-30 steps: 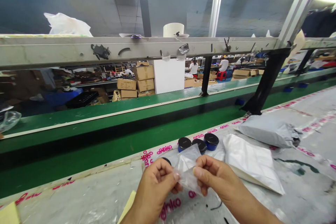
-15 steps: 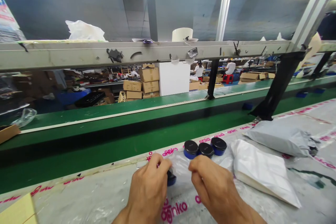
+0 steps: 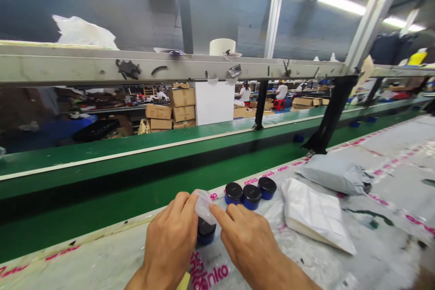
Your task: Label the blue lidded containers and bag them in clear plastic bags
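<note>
Taking our view as a clock dial, we begin at eight o'clock with the green belt, which runs along the far edge of the sheeted table. At seven o'clock is our left hand, its forearm rising from the bottom edge, the back of the hand turned up toward us and the knuckles bent. Its fingers are closed together, pointing toward twelve, and their tips grip the left edge of the clear plastic bag; the thumb is mostly hidden. The bag lies close to six o'clock, bunched between our two hands and in front of part of a black-lidded blue jar, which stands upright on the table. Between five and six is our right hand, its forearm slanting in from the lower right and its back also up. Its index finger reaches toward ten o'clock, the tip touching the bag's right edge, while the other fingers curl under; the thumb is out of sight, so we cannot tell whether it pinches the film. At five o'clock three similar jars stand upright in a close cluster. Toward four lies the white packet, and just beyond it, nearer three, the grey bag.
</note>
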`<state>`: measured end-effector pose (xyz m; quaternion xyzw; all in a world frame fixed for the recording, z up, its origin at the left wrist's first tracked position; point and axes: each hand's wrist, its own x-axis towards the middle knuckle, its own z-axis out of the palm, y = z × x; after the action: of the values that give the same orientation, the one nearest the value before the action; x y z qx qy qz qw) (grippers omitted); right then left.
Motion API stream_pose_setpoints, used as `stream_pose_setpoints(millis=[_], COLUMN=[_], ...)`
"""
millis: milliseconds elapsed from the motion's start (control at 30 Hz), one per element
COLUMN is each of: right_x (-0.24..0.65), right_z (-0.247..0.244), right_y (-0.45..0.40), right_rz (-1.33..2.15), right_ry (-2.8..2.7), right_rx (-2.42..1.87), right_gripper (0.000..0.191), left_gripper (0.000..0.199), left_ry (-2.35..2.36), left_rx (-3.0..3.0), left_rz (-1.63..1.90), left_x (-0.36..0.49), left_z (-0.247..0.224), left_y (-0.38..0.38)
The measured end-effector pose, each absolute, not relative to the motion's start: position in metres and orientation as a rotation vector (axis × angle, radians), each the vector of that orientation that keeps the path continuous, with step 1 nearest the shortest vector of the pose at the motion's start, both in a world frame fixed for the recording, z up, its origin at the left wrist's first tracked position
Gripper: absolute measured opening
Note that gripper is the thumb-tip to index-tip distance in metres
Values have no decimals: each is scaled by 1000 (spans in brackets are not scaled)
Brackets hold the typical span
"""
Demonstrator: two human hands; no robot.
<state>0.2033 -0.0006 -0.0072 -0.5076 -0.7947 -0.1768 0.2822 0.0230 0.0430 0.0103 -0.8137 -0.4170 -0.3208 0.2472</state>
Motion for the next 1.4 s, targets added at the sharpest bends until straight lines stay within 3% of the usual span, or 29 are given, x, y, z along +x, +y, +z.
stream_pose_setpoints(millis=[67, 300, 433, 567, 700, 800, 867, 967, 1200, 1400], right_x=[198, 196, 201, 206, 209, 211, 212, 216, 227, 233], right_z=[-6, -9, -10, -16, -29, -39, -44, -46, -49, -60], right_y=[0, 10, 26, 48, 65, 67, 64, 57, 39, 31], right_rz=[-478, -519, -555, -465, -350, -238, -168, -88, 163, -185], right_ry=[-2136, -2079, -2083, -2157, -2217, -2212, -2199, -2200, -2136, -2338], right_rx=[-1429, -1515, -1546, -1509, -1454, -1440, -1434, -1417, -1167, -1046], right_gripper=[42, 22, 17, 17, 16, 20, 26, 18, 22, 19], left_gripper=[23, 15, 22, 9, 39, 37, 25, 12, 23, 29], left_ry=[-1125, -1161, -1448, -1796, -1905, -1922, -1899, -1838, -1503, -1032], left_rx=[-2179, -2193, -2442, -2501, -2579, -2680, -2752, -2834, -3015, -2879], left_rz=[-937, -985, -1208, -1354, -1363, -1355, -1354, -1319, -1187, -750], left_x=[28, 36, 35, 32, 24, 17, 12, 5, -8, -15], left_z=[11, 9, 1, -6, -17, -29, -36, -41, -28, -27], left_y=[45, 52, 58, 71, 82, 84, 83, 79, 61, 55])
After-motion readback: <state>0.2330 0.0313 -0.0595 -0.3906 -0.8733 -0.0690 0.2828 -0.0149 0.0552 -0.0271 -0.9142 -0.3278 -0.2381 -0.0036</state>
